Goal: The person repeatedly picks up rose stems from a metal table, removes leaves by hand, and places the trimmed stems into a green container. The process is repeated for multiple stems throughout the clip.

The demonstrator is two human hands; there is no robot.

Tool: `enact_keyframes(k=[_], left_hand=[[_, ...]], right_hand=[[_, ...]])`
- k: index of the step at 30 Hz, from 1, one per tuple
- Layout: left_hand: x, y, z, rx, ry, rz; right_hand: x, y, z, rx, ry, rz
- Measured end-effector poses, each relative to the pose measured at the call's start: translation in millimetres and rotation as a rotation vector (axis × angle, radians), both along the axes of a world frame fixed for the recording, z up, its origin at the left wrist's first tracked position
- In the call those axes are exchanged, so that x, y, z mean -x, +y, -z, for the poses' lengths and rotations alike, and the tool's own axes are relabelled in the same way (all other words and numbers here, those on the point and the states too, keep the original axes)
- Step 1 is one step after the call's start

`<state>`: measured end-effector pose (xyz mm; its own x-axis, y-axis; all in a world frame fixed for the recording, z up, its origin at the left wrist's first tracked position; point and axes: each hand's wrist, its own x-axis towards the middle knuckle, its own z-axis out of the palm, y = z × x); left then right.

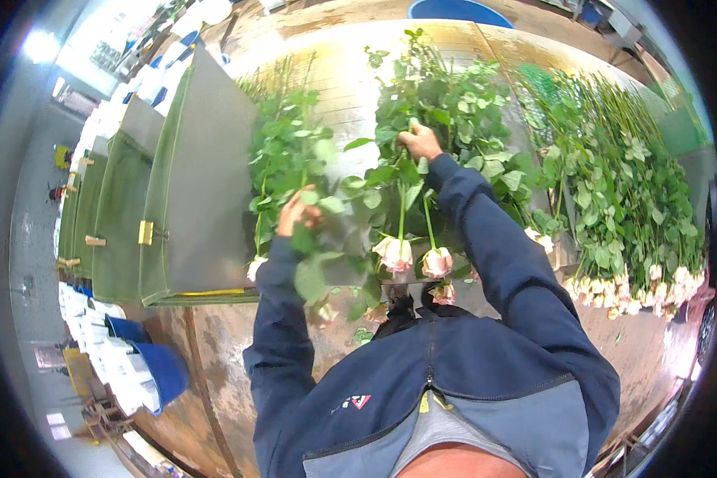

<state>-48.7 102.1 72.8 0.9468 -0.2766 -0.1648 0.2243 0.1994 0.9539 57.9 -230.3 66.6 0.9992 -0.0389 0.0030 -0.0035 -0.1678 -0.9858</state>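
My right hand is closed around leafy rose stems at the middle of the table. Two pale pink rose heads, one beside the other, hang towards me below it. On the left, my left hand has its fingers curled on a rose stem, partly covered by leaves. A blurred rose head shows below that hand, past the table's near edge. Close beside my left hand lies a row of rose stems along a grey panel. More leafy stems spread beyond my right hand.
Upright grey panels with green fabric edges and clips stand at left. A large pile of pale roses lies at right, heads towards me. Blue buckets stand on the floor, one at lower left and another beyond the table.
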Motion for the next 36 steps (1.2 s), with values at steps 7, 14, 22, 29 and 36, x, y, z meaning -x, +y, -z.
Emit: enact_keyframes(k=[7, 14, 22, 29, 36], left_hand=[[-58.0, -37.3, 54.2, -0.288, 0.111, -0.062], [-25.0, -26.7, -93.7, 0.015, 0.020, -0.019], [97.4, 115.9, -360.7, -0.341, -0.441, -0.124], [54.6, 242.4, -344.0, -0.825, -0.594, -0.430], [-107.1, 311.2, -139.8, -1.279, -0.402, -0.228]], right_hand=[[9.5, 14.8, 20.2, -0.123, 0.012, -0.105], [2.5, -1.6, 36.9, -0.205, 0.045, -0.094], [20.4, 60.7, 36.5, -0.113, 0.061, -0.066], [-22.3, 41.6, 69.7, -0.100, 0.017, -0.108], [1.7, 49.6, 34.0, 0.219, 0.121, 0.090]])
